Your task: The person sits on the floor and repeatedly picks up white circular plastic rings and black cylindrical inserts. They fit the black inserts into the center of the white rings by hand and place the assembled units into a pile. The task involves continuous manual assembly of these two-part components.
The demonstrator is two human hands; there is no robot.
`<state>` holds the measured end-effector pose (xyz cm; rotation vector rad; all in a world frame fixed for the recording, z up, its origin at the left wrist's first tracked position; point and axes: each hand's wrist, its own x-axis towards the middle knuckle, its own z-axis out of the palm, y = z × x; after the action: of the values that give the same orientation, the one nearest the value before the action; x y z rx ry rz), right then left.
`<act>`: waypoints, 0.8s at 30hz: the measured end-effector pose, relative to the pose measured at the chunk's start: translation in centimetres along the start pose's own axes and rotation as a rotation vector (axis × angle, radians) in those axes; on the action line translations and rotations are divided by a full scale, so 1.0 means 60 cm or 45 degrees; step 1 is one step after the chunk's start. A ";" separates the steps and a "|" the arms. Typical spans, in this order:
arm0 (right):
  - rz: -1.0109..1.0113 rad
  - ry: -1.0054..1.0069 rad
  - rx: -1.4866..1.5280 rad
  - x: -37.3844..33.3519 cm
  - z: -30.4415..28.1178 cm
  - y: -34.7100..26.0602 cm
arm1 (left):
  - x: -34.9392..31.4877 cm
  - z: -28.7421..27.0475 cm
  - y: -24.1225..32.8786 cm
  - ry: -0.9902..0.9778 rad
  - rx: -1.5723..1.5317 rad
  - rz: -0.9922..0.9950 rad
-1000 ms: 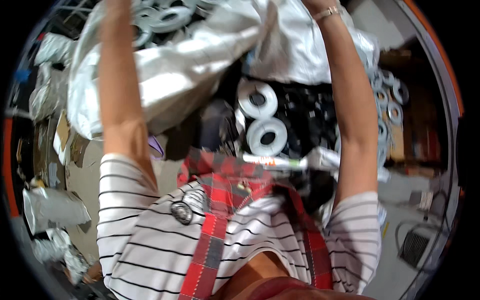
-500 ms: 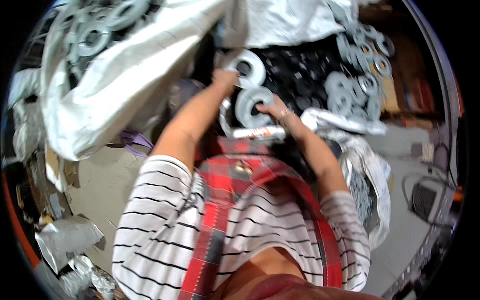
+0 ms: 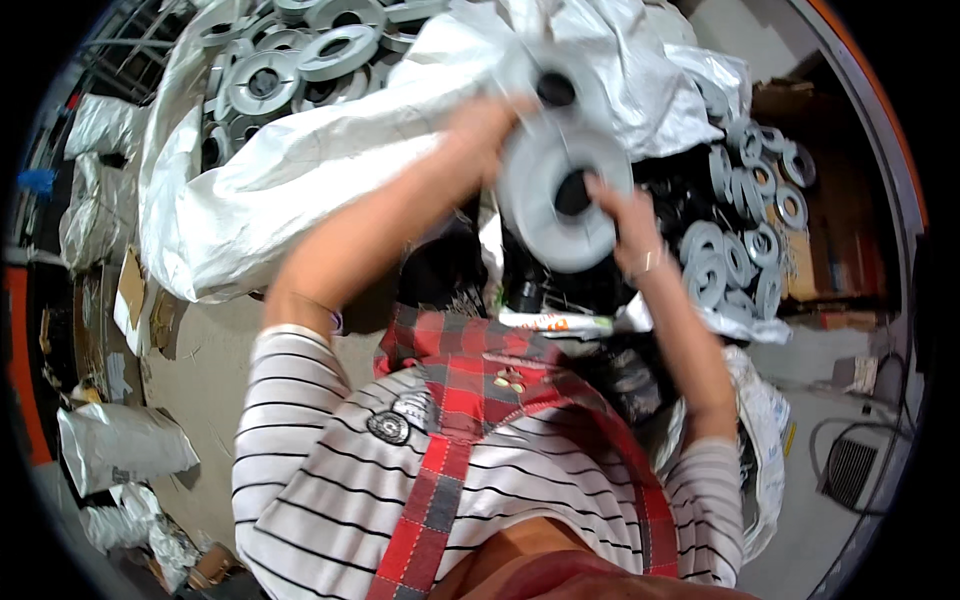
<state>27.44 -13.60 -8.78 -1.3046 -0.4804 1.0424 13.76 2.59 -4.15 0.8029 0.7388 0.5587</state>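
Gripping the near flat, pale-grey, plastic-looking ring (image 3: 550, 232) through its hole, the right hand (image 3: 636, 228) is sitting closer to the body in the head view; the blurred left hand (image 3: 483, 128) is clasping the matching far ring (image 3: 590, 85) on its left. Both rings are forming a line away from the body.

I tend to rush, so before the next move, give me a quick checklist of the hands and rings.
1. Right hand on the lower large flat grey ring: ok, at its centre hole.
2. Left hand secure on the upper large flat grey ring: cannot tell, motion blur.
3. Both rings fully separate in view: not ok, they overlap.
4. White plastic sack open: ok, similar grey rings show inside.
5. Small grey rings at right clear of both hands: ok.
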 end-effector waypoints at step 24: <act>0.325 1.129 -1.654 0.024 -0.675 0.049 | 0.125 0.160 -0.340 -0.644 0.854 0.025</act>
<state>59.41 -34.79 -22.13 -2.8281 -0.2647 0.1237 29.19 -8.18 -18.65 1.5067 0.4384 0.0929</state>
